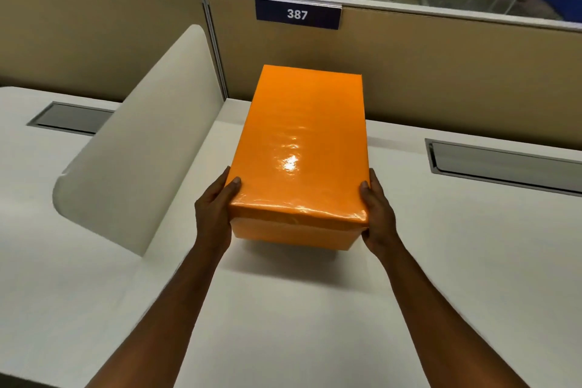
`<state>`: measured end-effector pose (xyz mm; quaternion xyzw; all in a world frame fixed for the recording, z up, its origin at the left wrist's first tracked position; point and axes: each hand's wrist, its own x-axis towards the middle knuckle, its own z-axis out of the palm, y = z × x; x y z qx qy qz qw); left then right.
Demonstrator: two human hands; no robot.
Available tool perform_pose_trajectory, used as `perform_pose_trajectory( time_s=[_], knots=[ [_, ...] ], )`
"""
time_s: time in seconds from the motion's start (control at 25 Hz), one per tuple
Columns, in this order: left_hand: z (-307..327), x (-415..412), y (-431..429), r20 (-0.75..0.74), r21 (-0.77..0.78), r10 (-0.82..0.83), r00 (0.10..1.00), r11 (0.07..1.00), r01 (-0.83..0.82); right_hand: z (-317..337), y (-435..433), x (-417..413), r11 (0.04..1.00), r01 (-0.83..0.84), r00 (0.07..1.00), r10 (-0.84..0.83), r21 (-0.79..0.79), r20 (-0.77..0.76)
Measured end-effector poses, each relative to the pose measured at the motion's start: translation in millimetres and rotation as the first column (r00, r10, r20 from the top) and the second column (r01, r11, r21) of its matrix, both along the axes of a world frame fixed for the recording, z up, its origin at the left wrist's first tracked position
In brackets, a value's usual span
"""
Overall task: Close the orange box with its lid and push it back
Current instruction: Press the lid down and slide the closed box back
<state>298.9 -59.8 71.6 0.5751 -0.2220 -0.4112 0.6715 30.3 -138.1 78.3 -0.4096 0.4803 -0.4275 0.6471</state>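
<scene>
The orange box [293, 235] stands lengthwise on the white desk [315, 309], its far end close to the beige partition. Its glossy orange lid [302, 142] sits on top and covers the whole box. My left hand [212, 214] grips the near left corner, thumb on the lid's top edge. My right hand [379, 214] grips the near right corner the same way, thumb on the lid. The fingers of both hands are hidden behind the box's sides.
A white curved divider panel [135, 167] rises at the left of the box. Grey cable hatches lie in the desk at the left [71, 118] and the right [504, 164]. A beige partition wall [441, 66] with a sign reading 387 [297, 13] closes the back.
</scene>
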Motion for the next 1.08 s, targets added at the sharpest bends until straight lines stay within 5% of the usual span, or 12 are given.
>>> perform_pose_trajectory(
  time_s=[0.44,0.88,1.0,1.08],
  knots=[
    [-14.9,112.4,-51.8,0.075,-0.003,0.160,0.984,0.987,-0.161,-7.2,-62.5,124.4,0.998,-0.043,0.999,0.042,-0.046,-0.006],
    [-23.8,148.7,-75.7,0.314,0.064,0.170,0.934,0.978,-0.200,-26.4,-87.1,172.2,0.999,-0.019,1.000,0.019,-0.041,-0.002],
    [-14.7,149.6,-77.3,0.549,0.085,0.169,0.819,0.963,-0.255,-30.7,-86.2,179.9,0.999,0.011,1.000,-0.011,-0.033,-0.010],
    [-6.8,146.2,-79.6,0.764,0.060,0.166,0.623,0.944,-0.326,-30.4,-84.4,187.8,0.999,0.034,0.999,-0.034,-0.024,-0.017]
  ],
)
